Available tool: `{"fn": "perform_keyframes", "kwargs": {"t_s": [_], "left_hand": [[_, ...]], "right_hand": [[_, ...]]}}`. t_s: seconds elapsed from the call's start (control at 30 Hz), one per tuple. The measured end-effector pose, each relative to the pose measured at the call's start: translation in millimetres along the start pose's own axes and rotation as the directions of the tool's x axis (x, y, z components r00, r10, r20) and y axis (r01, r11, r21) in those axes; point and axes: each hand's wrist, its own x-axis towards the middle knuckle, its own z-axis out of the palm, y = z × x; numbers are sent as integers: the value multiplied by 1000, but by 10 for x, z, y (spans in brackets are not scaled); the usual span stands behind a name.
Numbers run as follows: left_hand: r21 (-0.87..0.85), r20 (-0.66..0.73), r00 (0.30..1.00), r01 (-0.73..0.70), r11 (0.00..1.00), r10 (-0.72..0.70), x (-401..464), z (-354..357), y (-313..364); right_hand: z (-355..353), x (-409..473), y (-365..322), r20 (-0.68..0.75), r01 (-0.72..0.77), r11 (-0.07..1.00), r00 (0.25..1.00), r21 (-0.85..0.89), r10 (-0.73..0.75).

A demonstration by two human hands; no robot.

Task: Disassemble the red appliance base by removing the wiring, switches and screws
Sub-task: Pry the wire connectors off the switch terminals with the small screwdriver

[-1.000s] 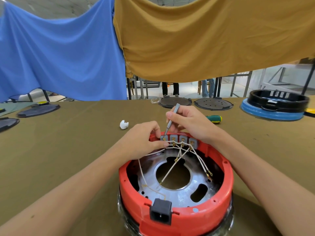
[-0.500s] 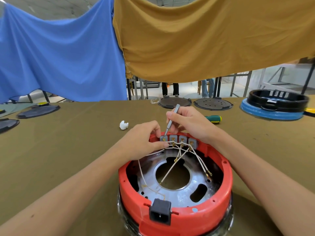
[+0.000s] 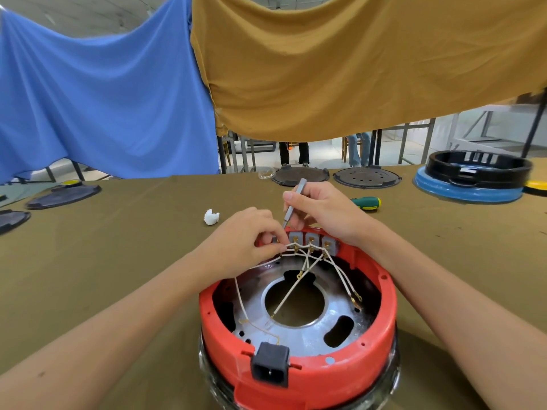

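Fingers of the right hand (image 3: 325, 211) are pinching a slim grey screwdriver (image 3: 293, 204) like a pen, its tip dipping toward the leftmost of the grey switches (image 3: 310, 239) on the far inner wall of the red appliance base (image 3: 381, 309). The left hand (image 3: 245, 241) is curling in beside it, thumb and forefinger pinching a white wire (image 3: 291, 248) right at that switch's terminal. The tip itself is hiding behind the left fingers, so whether it is seated on a screw cannot be told.

To do this step well, the driver should probably be standing square on the terminal while the left hand is keeping the wire taut but not tugging, so the brass lug is coming free without bending.

More white wires are trailing from the switches down across the silver plate (image 3: 251, 309), and a black power socket (image 3: 270, 366) is sitting in the near rim. The base is resting near the front of the olive tabletop (image 3: 118, 261). Farther off, a green-handled screwdriver (image 3: 366, 202) is lying to the right and a white scrap (image 3: 211, 217) to the left.
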Motion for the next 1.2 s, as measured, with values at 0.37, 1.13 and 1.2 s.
{"fn": "perform_keyframes", "kwargs": {"t_s": [0.37, 1.13, 1.2], "left_hand": [[-79, -19, 1000, 4, 997, -6, 0, 10, -28], [267, 111, 920, 336, 903, -375, 422, -41, -140], [275, 65, 909, 380, 883, -412, 391, -47, -155]], "right_hand": [[0, 1, -39, 8, -3, 1000, 1000, -17, 3], [34, -110, 9, -287, 36, 996, 958, 79, -12], [68, -120, 29, -293, 66, 995, 955, 72, -42]]}}
